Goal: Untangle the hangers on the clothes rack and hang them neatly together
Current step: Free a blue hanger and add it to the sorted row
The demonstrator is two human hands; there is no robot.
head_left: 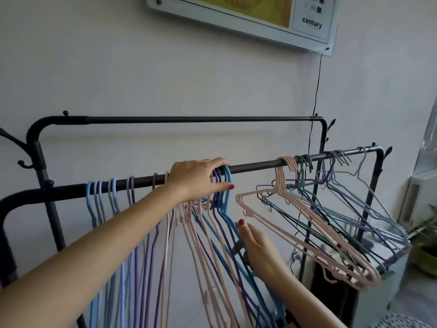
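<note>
The left hand point(194, 179) curled over the black metal rail point(255, 165), fingers round blue wire hanger hooks point(223, 185); the right hand point(254, 247) gripped their lower frames. Light, springy, snag-prone, they seemed best taken at the hooks.

- The lower ends of the hangers point(151, 268) at centre-left run off the bottom edge of the frame.
- The left hand point(194, 178) covers several hook tops where they meet the front rail point(255, 165).
- The right hand point(257, 247): its fingers lie partly behind the blue hangers, so the grip cannot be told.
- The wall panel point(248, 17) is cut by the top edge.
- The potted plant point(425, 242) is cut at the right edge.
</note>
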